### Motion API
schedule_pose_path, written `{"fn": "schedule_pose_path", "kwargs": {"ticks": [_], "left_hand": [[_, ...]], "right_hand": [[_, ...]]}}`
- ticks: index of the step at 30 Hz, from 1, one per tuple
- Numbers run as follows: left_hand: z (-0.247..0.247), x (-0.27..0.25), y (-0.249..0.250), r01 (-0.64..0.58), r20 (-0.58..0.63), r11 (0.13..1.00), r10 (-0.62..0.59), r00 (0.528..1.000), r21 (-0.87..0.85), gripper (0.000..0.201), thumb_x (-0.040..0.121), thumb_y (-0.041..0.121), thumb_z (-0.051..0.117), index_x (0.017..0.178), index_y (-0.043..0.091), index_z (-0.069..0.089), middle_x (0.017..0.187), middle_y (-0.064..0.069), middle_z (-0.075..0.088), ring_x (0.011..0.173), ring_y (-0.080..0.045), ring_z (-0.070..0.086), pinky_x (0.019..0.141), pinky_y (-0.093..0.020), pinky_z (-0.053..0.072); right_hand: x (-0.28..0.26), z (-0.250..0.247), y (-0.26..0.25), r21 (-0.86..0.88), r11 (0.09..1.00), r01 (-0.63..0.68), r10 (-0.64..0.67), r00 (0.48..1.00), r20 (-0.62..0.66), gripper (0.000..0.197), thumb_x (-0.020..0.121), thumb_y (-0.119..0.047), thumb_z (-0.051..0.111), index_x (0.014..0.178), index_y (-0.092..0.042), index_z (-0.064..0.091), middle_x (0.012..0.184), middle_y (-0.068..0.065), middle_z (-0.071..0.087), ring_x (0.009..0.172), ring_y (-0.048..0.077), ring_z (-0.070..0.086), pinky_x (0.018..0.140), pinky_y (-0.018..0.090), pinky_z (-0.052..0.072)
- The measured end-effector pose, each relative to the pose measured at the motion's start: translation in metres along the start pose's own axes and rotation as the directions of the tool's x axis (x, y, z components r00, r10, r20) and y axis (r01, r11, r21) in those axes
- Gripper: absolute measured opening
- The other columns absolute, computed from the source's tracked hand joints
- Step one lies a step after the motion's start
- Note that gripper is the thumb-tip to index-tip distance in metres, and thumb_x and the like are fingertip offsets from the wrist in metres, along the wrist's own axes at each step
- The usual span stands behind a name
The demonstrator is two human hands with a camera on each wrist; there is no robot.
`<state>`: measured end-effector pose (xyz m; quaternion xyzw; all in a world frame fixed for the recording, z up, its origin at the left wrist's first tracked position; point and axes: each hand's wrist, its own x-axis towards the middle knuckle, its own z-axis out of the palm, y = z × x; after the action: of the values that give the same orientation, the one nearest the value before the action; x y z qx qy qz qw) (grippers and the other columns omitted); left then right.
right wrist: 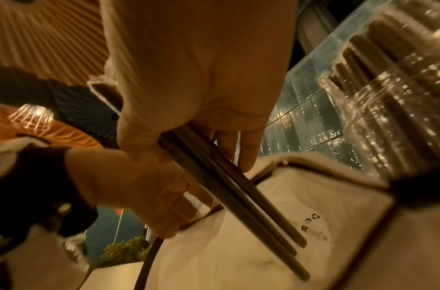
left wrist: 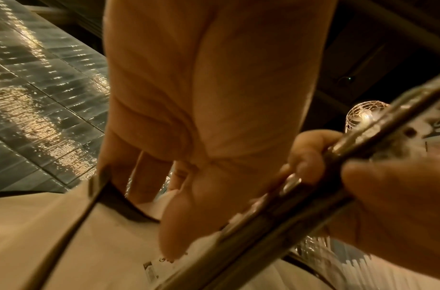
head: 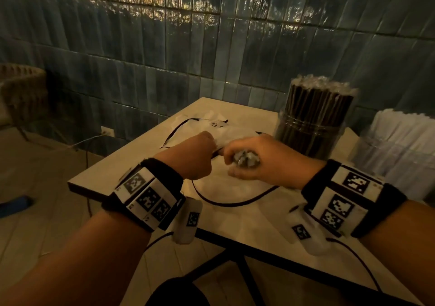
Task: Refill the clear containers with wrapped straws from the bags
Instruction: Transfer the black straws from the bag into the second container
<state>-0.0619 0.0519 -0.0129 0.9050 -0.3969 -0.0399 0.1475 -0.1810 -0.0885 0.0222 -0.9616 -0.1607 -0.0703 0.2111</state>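
A flat white plastic bag with a black rim lies on the table. My left hand pinches its near edge, fingers curled; the left wrist view shows this hand on the bag. My right hand grips a small bundle of dark wrapped straws, their ends toward me, half in the bag's mouth. In the right wrist view the dark wrapped straws run from my right hand into the bag. A clear container packed with dark straws stands just to the right.
A second clear container of white wrapped straws stands at the far right. The small pale table sits against a dark tiled wall. A wicker chair is at left, and cables run from my wristbands.
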Motion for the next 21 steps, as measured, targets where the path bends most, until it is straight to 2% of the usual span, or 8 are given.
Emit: {"fn": "schedule_pose_path", "kwargs": {"ticks": [4,7,12,14,16,18,20,21], "left_hand": [[0.003,0.002,0.007,-0.007,0.013,0.999,0.006,1.000,0.034,0.052,0.079,0.014,0.067,0.129,0.011,0.052,0.130,-0.001,0.043,0.102,-0.022,0.054,0.085,-0.029,0.048],[0.006,0.003,0.011,0.014,0.030,0.999,-0.015,0.999,0.031,0.059,0.081,0.025,0.071,0.133,0.012,0.047,0.136,-0.002,0.043,0.113,-0.023,0.051,0.095,-0.033,0.046],[0.003,-0.001,0.020,0.009,0.102,0.998,-0.016,0.995,0.063,0.069,0.083,0.039,0.068,0.142,0.018,0.037,0.150,-0.002,0.032,0.132,-0.023,0.038,0.103,-0.033,0.034],[-0.001,-0.002,0.029,-0.029,0.031,0.999,0.029,0.999,0.023,0.081,0.079,0.045,0.071,0.145,0.019,0.033,0.157,-0.003,0.018,0.137,-0.022,0.031,0.105,-0.032,0.032],[-0.005,0.000,0.041,-0.120,-0.120,0.990,0.110,0.987,-0.080,0.099,0.070,0.048,0.077,0.148,0.019,0.024,0.159,-0.002,0.012,0.141,-0.020,0.025,0.109,-0.032,0.030],[-0.010,0.002,0.060,-0.260,-0.235,0.926,0.198,0.952,-0.273,0.111,0.064,0.044,0.083,0.150,0.027,0.016,0.149,0.009,0.032,0.135,-0.010,0.034,0.105,-0.026,0.036],[-0.012,0.002,0.081,-0.402,-0.287,0.761,0.290,0.913,-0.510,0.108,0.063,0.032,0.086,0.147,0.035,0.018,0.128,0.028,0.045,0.122,0.006,0.044,0.096,-0.013,0.040],[-0.011,0.003,0.089,-0.439,-0.300,0.667,0.321,0.898,-0.602,0.102,0.065,0.023,0.086,0.144,0.036,0.023,0.122,0.030,0.049,0.118,0.009,0.048,0.094,-0.012,0.043]], "right_hand": [[-0.005,-0.017,0.001,0.167,0.985,0.043,-0.003,0.972,-0.235,0.008,0.080,-0.019,0.072,0.085,-0.016,0.067,0.084,-0.003,0.068,0.081,0.012,0.065,0.078,0.039,0.054],[-0.008,-0.029,0.001,0.230,0.970,0.073,0.016,0.931,-0.365,0.008,0.080,-0.020,0.071,0.084,-0.015,0.067,0.083,0.001,0.069,0.081,0.016,0.066,0.080,0.042,0.055],[-0.015,-0.049,-0.004,0.331,0.924,0.192,0.053,0.793,-0.606,0.009,0.081,-0.014,0.072,0.083,-0.016,0.063,0.075,-0.006,0.065,0.074,0.009,0.067,0.074,0.020,0.054],[-0.018,-0.056,-0.006,0.351,0.916,0.193,0.088,0.759,-0.645,0.008,0.081,-0.013,0.072,0.082,-0.013,0.064,0.073,-0.004,0.066,0.073,0.009,0.067,0.073,0.017,0.053],[-0.020,-0.061,-0.008,0.359,0.916,0.180,0.115,0.739,-0.663,0.008,0.081,-0.013,0.072,0.081,-0.010,0.064,0.072,-0.003,0.066,0.072,0.008,0.066,0.070,0.015,0.052],[-0.022,-0.064,-0.009,0.370,0.913,0.170,0.134,0.733,-0.667,0.008,0.080,-0.014,0.073,0.080,-0.012,0.065,0.071,-0.004,0.067,0.071,0.007,0.066,0.068,0.012,0.051],[-0.023,-0.064,-0.009,0.395,0.904,0.162,0.160,0.730,-0.664,0.010,0.079,-0.017,0.073,0.077,-0.020,0.065,0.069,-0.010,0.068,0.070,0.003,0.066,0.064,0.010,0.049],[-0.023,-0.064,-0.009,0.404,0.901,0.158,0.172,0.726,-0.666,0.011,0.079,-0.019,0.074,0.076,-0.023,0.064,0.068,-0.013,0.068,0.068,0.001,0.066,0.063,0.010,0.049]]}}
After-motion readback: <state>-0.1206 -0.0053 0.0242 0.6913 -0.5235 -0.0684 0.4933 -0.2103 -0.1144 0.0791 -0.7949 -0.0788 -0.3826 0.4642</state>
